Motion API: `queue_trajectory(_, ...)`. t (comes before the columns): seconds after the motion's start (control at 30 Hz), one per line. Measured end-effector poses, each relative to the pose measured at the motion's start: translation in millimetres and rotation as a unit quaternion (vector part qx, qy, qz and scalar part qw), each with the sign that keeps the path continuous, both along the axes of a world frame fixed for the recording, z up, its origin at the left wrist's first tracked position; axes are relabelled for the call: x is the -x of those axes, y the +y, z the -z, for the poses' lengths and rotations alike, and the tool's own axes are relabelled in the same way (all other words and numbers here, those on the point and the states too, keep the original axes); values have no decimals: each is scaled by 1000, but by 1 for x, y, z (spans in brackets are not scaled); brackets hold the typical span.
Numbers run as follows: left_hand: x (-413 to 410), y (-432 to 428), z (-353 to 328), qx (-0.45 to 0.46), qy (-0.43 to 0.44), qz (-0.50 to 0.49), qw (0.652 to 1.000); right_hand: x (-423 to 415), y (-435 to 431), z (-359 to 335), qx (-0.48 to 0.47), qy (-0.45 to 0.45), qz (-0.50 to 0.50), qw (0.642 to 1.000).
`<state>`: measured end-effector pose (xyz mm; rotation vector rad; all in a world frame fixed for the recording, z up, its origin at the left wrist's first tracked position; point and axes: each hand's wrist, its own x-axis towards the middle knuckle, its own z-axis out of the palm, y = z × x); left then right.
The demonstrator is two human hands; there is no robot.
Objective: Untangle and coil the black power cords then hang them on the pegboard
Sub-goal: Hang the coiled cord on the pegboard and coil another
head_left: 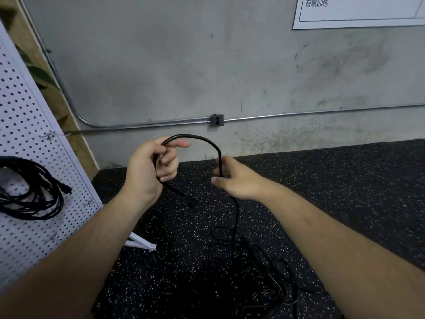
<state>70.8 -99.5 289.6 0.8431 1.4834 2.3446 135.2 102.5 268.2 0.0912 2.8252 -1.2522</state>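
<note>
In mid-frame the black cord [195,137] arches between both hands. It looks light, limp yet springy, and best held near its plug end. The left hand [147,171] grips it there, fist raised. The right hand [239,180] closes loosely round it further along, above the tangle [248,272] on the floor [345,192].

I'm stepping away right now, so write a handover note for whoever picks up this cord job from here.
Left hand: grips the black power cord near its plug end, which hangs just below the hand.
Right hand: holds the same cord further along. The cord arcs between the hands, then drops to the tangled pile on the speckled floor.
Done: one coiled bundle hangs on the pegboard.
Left: coil this cord, hang it, then work through the rest of the pile.
</note>
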Motion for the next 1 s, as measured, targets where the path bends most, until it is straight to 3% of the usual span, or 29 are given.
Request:
queue_trajectory(0.07,0,-1,-1,0,-8,-17,1000,4,-10,9,15,6,-14,1000)
queue_trajectory(0.23,-1,-3,-4,31,-49,-94,994,12,-28,10,194,29,57,979)
queue_trajectory(0.37,-8,-10,-14,-57,-118,-9,991,11,-22,3,273,41,142,951)
queue_trajectory(0.43,-10,-13,-15,-57,-113,27,992,12,-18,1,300,40,168,938)
queue_trajectory(0.57,-9,-13,-5,107,-19,-38,993,12,-16,0,293,25,180,939)
queue_trajectory(0.67,-4,-10,5,253,-55,-144,955,13,-15,4,235,23,172,956)
queue_trajectory(0.73,6,-12,8,298,-84,-172,935,13,-14,6,187,24,167,968)
queue_trajectory(0.8,15,-15,5,206,-155,-137,956,12,-13,7,153,26,163,974)
queue_trajectory(0.9,12,-16,-11,-31,-225,-57,972,10,-14,9,98,20,139,985)
queue_trajectory(0.93,9,-17,-15,-59,-211,-40,975,9,-14,11,71,17,128,989)
queue_trajectory(1.0,7,-16,-15,-23,-149,-39,988,7,-17,12,29,15,106,994)
